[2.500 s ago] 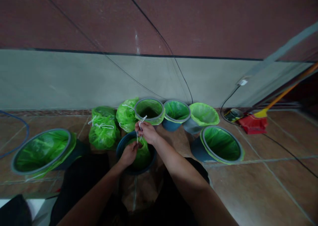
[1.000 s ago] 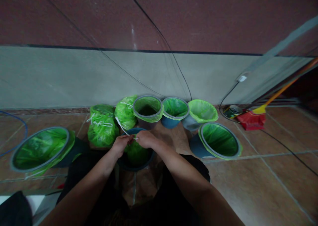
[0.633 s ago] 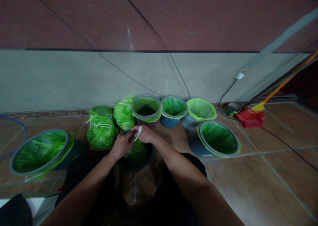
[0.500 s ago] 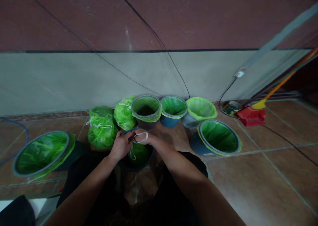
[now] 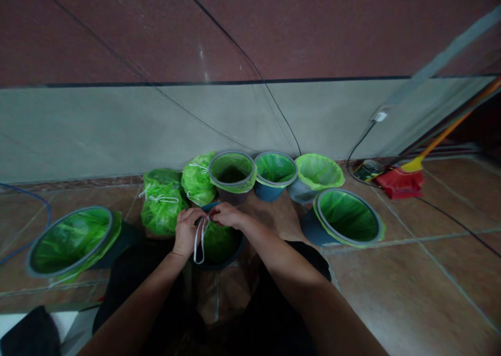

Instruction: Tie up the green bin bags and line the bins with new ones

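Observation:
A dark blue bin (image 5: pixel 235 253) stands on the floor between my knees, with a gathered green bag (image 5: pixel 216 241) inside it. Both my hands meet over its far rim. My left hand (image 5: pixel 185 232) is closed around the bag's white drawstring (image 5: pixel 199 241), whose loop hangs down beside my fingers. My right hand (image 5: pixel 227 215) pinches the same string at the top of the bag.
Two tied green bags (image 5: pixel 162 205) lie by the wall. Several bins lined with green bags stand around: a large one at left (image 5: pixel 70 241), one at right (image 5: pixel 348 219), three along the wall (image 5: pixel 274 169). A red dustpan (image 5: pixel 399 181), a broom and cables lie at right.
My right hand came down from a raised pull on the string to the bag's top. The two hands worked the string together, and a loop now hangs below my left hand.

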Available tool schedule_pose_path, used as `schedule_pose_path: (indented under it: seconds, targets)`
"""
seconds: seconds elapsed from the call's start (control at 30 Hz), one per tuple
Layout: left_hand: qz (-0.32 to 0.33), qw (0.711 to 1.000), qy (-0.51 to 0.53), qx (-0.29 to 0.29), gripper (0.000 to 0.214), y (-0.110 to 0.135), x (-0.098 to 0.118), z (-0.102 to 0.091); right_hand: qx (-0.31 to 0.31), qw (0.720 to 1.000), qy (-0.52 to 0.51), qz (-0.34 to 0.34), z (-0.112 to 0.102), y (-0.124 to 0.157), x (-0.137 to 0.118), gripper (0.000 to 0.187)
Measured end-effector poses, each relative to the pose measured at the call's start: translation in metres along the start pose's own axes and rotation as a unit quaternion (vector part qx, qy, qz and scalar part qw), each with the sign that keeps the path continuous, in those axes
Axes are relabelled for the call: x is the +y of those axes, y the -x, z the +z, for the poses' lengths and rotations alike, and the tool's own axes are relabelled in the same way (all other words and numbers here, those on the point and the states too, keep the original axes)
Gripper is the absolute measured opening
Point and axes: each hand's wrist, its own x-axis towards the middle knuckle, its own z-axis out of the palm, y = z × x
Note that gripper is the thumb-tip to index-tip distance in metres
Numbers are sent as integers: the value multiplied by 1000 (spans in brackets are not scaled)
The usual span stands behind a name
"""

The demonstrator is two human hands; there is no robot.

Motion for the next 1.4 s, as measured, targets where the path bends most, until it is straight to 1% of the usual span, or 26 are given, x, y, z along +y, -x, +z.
schedule_pose_path:
  seconds: [0.07,0.13,0.23,0.3,0.33,0.37,0.43,0.5,0.53,0.57,0.6,0.67,0.73,0.83,0.93,1.0,1.03,1.07,1.13,1.2,1.27,1.33,1.4]
  targets:
    - [-26,999,37,-11,15,1,-2,0,33,997,69,-24,2,0,-2,12]
    - [-45,996,70,-23,15,3,-5,1,54,983,165,-55,3,1,-6,14]
    - [-58,994,83,-30,16,6,-10,4,72,945,303,-99,4,6,-14,20]
    - [-66,993,88,-29,17,7,-13,8,80,924,352,-129,5,8,-18,23]
    - [-73,993,92,-27,17,8,-14,9,76,920,360,-135,4,9,-19,23]
    - [-82,991,98,-26,17,9,-14,11,61,923,357,-128,3,9,-19,23]
    - [-106,988,111,-26,17,10,-15,13,6,946,313,-89,0,9,-18,31]
    - [-130,983,125,-26,18,11,-15,14,-51,970,233,-53,-5,8,-15,36]
    - [-138,982,129,-26,19,12,-16,14,-61,979,191,-44,-7,8,-14,37]
    - [-144,980,133,-26,19,12,-16,14,-55,985,156,-42,-10,8,-12,37]
    - [-149,979,137,-23,19,13,-17,14,-34,990,128,-42,-13,7,-12,37]
    - [-156,977,145,-19,20,13,-20,15,29,994,100,-39,-19,6,-11,38]
    - [-164,974,154,-20,21,15,-25,16,77,989,123,-33,-25,4,-11,38]
    - [-173,973,148,-30,22,18,-31,17,93,965,243,-15,-33,4,-11,36]
    - [-184,973,130,-40,20,22,-34,17,115,933,337,46,-36,7,-10,33]
    - [-204,971,116,-51,19,23,-35,14,133,920,358,88,-37,10,-10,35]
    - [-217,969,107,-58,18,23,-36,13,134,917,363,98,-38,12,-11,37]
    - [-233,966,94,-67,18,23,-36,12,130,917,364,100,-38,13,-12,39]
    - [-260,959,65,-87,17,22,-38,10,116,920,365,84,-39,15,-14,41]
    - [-268,957,46,-99,19,20,-39,8,110,922,367,62,-39,16,-16,42]
    - [-266,957,53,-106,23,19,-38,8,111,920,372,51,-39,17,-19,43]
    - [-305,941,100,-108,28,18,-35,10,112,917,379,46,-39,18,-21,44]
    - [-371,910,154,-102,31,17,-30,11,110,914,388,41,-39,18,-22,44]
